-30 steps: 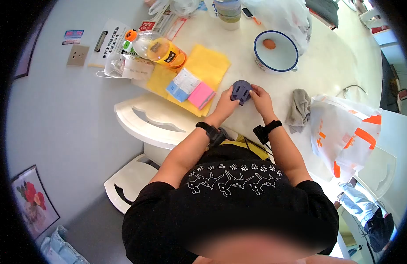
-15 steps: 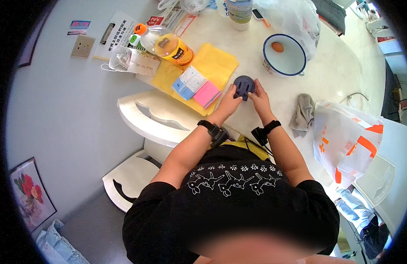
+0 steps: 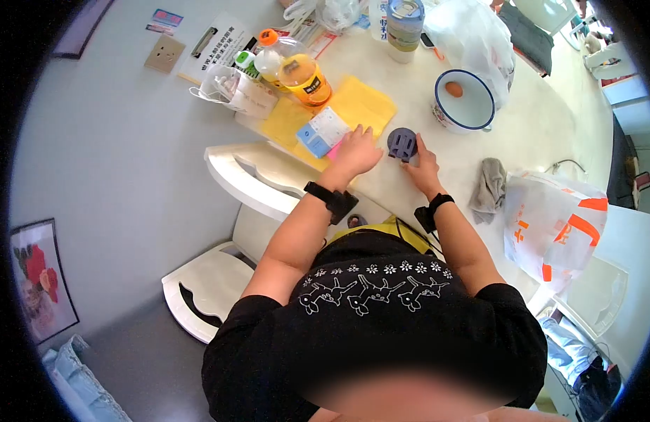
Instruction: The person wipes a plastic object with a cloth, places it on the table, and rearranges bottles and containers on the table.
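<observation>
A dark grey round disc with two slots (image 3: 402, 143), perhaps a folding stand, is held at its right edge between the thumb and fingers of my right hand (image 3: 425, 171). My left hand (image 3: 359, 152) is off the disc, fingers loosely apart, hovering over or resting on a pink pad (image 3: 333, 152) that it mostly covers; contact cannot be made out. Beside that hand, a blue-and-white packet (image 3: 323, 132) lies on a yellow cloth (image 3: 367, 102). Each wrist wears a black strap with a small device.
Orange-drink bottles (image 3: 307, 81) and a white paper bag (image 3: 251, 95) stand at the left. A blue-rimmed enamel pot (image 3: 472, 102) holds a brown egg (image 3: 453, 89). A tumbler (image 3: 405, 32), grey rag (image 3: 489, 188) and plastic bag (image 3: 550, 225) are also around. A white chair (image 3: 247, 186) adjoins the table.
My left hand has let go of the disc and moved left onto the pink pad's area. My right hand keeps hold of the disc. The whole view has shifted slightly.
</observation>
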`<state>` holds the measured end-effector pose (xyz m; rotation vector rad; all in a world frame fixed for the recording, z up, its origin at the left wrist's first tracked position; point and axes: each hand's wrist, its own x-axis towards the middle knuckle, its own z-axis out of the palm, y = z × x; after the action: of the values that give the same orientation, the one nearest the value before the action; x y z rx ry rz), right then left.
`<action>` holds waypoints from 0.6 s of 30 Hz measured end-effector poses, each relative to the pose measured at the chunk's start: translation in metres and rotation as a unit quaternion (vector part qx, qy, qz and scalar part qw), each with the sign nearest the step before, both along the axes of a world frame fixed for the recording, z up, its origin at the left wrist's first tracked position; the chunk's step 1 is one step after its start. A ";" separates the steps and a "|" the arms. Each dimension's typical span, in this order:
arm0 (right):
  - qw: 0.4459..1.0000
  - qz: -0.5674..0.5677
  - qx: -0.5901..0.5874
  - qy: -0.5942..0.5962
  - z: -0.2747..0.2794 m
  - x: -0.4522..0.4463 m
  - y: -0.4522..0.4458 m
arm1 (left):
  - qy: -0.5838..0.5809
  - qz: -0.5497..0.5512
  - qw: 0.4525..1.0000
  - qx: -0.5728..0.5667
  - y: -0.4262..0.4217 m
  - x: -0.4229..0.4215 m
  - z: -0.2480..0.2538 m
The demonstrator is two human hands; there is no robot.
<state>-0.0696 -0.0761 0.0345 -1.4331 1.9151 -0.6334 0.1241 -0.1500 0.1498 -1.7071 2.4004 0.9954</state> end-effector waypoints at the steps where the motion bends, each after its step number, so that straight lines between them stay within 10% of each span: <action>1: 1.000 -0.002 0.003 0.002 0.000 0.000 -0.001 | -0.044 0.005 0.999 0.015 -0.003 0.006 0.004; 11: 0.994 -0.016 -0.060 -0.090 -0.042 -0.012 -0.007 | -0.126 -0.153 0.972 0.127 -0.034 0.045 -0.061; 18: 0.989 -0.030 -0.037 -0.142 -0.015 -0.008 -0.007 | -0.030 -0.022 0.983 0.179 -0.036 0.034 -0.056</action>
<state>-0.0776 -0.0829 0.0193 -1.2570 1.7311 -0.8955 0.1581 -0.1855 0.0934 -1.5246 2.0553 1.2569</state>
